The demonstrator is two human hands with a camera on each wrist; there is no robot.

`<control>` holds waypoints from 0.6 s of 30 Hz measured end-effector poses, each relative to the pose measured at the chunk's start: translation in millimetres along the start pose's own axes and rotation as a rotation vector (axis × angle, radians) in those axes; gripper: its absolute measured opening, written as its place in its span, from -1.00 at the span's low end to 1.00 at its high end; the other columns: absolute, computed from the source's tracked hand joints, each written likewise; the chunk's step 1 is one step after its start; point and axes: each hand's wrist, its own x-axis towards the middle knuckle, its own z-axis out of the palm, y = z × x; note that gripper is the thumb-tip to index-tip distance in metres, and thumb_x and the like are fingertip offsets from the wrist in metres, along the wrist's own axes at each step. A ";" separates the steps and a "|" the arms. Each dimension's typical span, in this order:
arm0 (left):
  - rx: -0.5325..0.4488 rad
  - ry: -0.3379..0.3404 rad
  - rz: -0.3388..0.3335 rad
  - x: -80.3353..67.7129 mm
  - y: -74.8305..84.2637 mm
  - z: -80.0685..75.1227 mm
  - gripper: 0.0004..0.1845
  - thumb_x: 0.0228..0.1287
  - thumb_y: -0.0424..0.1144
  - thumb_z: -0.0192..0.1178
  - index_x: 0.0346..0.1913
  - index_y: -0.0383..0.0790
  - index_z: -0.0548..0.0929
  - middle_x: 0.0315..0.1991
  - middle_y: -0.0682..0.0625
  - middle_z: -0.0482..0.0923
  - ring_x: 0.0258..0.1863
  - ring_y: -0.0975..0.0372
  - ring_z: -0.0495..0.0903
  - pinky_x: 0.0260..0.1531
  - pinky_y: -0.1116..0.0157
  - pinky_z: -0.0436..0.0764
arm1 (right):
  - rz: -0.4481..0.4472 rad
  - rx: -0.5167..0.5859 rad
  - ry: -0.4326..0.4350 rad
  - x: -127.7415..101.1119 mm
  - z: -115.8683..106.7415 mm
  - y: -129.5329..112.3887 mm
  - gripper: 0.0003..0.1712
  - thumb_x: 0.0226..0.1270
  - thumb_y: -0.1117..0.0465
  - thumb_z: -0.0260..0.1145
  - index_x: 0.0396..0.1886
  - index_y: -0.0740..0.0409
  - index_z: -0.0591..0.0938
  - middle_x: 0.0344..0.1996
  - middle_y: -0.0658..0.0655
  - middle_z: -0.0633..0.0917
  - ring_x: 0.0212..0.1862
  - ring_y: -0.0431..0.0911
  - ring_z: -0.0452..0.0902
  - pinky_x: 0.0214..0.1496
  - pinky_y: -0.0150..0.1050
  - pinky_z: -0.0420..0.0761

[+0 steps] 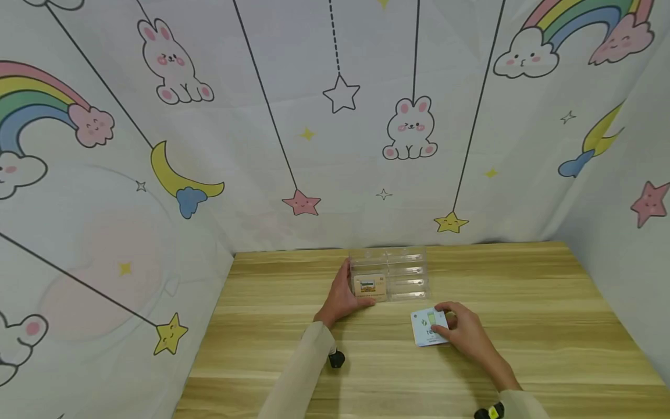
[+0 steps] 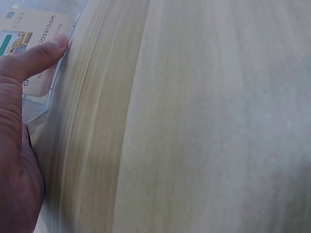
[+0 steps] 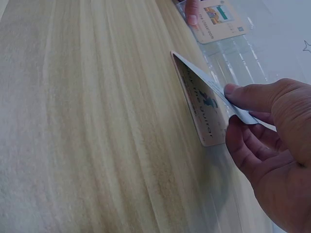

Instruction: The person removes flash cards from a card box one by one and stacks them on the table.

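A thin, light, stiff card is being pinched by its edges in the right hand above the counter; the clear, brittle-looking card holder is being steadied by the left hand.

In front of me a light wooden table with a streaked grain is stretching out to a pale fabric backdrop that is hanging on 3 sides. Printed on it, 2 white cartoon rabbits with pink cheeks, pastel rainbows with clouds, a yellow crescent moon and dangling stars are showing.
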 end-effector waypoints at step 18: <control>-0.005 -0.012 0.005 -0.9 -2.5 -1.0 0.43 -0.05 -0.02 0.70 0.69 -0.16 -0.15 0.61 -0.17 0.07 0.57 0.07 0.16 0.46 0.14 0.28 | -0.077 -0.186 0.037 -8.2 9.4 1.2 -0.46 0.16 0.28 0.62 0.08 0.41 0.64 -0.13 0.23 0.59 -0.40 -0.19 0.41 -0.41 -0.37 0.48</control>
